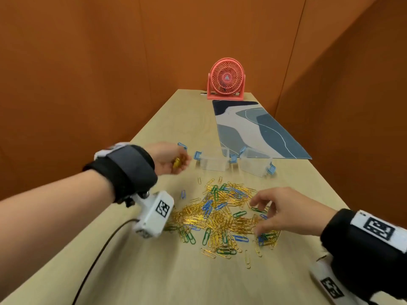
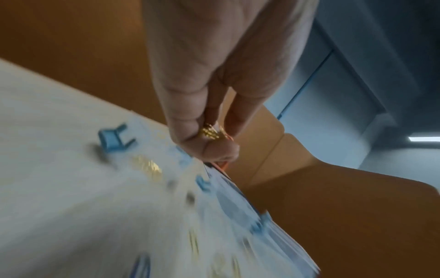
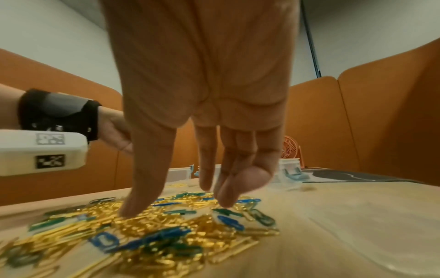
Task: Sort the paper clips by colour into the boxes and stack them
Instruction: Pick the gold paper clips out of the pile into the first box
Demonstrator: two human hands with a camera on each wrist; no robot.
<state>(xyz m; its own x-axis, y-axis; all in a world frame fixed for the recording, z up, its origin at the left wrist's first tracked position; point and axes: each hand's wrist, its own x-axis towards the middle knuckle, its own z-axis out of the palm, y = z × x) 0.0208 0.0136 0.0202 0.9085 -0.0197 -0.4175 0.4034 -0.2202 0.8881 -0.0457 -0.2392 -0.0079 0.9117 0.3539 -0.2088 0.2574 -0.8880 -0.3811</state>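
A heap of gold, blue and green paper clips point(image 1: 222, 216) point(image 3: 152, 231) lies on the wooden table. My left hand point(image 1: 174, 160) point(image 2: 209, 135) is raised beyond the heap, fingers curled round a bunch of gold clips point(image 1: 176, 162) point(image 2: 210, 132). It hovers over a clear box, which it mostly hides; a blue latch point(image 1: 182, 145) of that box shows. Two more clear boxes with blue latches point(image 1: 213, 162) point(image 1: 255, 162) stand to its right. My right hand point(image 1: 264, 213) point(image 3: 181, 201) hangs over the heap's right side, fingers spread and relaxed, holding nothing.
A patterned blue and white mat point(image 1: 253, 128) lies behind the boxes at the right. A pink desk fan point(image 1: 225, 79) stands at the table's far end. Orange partition walls close in the table. A black cable point(image 1: 99, 258) runs from my left wrist camera.
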